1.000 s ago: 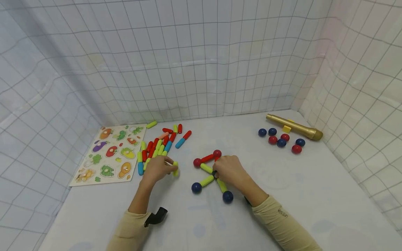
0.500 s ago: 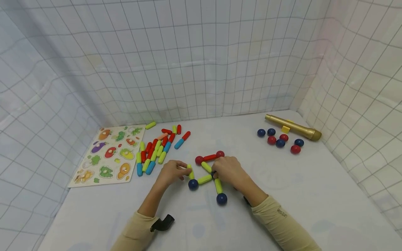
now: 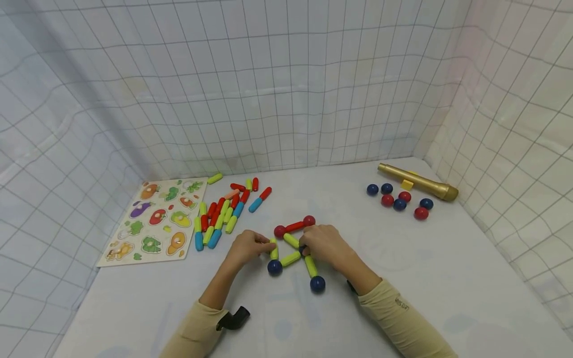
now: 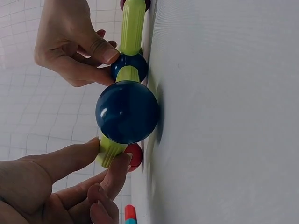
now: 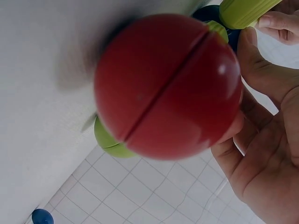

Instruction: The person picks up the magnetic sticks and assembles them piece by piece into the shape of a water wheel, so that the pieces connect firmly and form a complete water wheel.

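Small play booth, wider room unseen: grid-patterned hanging sheets [image 3: 295, 89] across top and both sides of frame, whitish worktop [image 3: 358, 318], vegetable puzzle board [image 3: 157, 231] at left, stick-and-ball toy [image 3: 292, 241] at centre.

3 cams: 1 wide overhead-ish, 2 tight wrist close-ups

Head cam = up high on the person's side, facing fwd & down, pretty far back, so u get most of the table [image 3: 447, 278] w/ the grid cloth [image 3: 286, 114] behind. L wrist cam's low & v close, turned sideways: table fills frame right, blue ball [image 4: 127, 114] mid-frame, left hand [image 4: 65, 186] at bottom, right hand [image 4: 77, 44] up top. R wrist cam's also low, tilted & super close, red ball [image 5: 163, 88] hogging the middle, table at frame left. Overlap: head + L wrist share both hands & that blue ball; right hand + cloth show in all 3.
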The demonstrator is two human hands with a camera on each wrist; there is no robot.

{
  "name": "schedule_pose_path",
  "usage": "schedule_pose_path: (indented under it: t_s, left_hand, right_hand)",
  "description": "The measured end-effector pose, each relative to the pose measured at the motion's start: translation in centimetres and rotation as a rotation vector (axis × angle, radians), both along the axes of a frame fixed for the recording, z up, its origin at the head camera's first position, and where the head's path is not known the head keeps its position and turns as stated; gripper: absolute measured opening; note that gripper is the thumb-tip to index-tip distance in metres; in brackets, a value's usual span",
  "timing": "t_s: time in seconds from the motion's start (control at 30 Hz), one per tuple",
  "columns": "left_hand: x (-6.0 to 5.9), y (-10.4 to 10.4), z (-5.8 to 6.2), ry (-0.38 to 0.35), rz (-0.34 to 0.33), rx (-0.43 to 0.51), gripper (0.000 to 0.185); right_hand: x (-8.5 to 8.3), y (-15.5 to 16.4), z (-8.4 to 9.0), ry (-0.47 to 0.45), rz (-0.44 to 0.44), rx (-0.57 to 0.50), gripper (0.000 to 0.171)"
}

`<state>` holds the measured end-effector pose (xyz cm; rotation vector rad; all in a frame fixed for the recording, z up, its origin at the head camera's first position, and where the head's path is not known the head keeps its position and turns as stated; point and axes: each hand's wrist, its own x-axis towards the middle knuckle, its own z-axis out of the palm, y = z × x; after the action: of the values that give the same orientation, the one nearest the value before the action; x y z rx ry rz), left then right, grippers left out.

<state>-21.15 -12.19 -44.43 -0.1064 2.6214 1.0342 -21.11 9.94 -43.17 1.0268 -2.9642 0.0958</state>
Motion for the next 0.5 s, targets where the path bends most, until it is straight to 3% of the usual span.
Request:
schedule_pose_path:
  t_s: [0.5]
  left_hand:
    - [-0.03, -0.04, -0.38, -0.023, -0.02, 0.007, 0.036]
  right_hand:
    - [0.0, 0.12, 0.03, -0.018, 0.035, 0.008, 0.015]
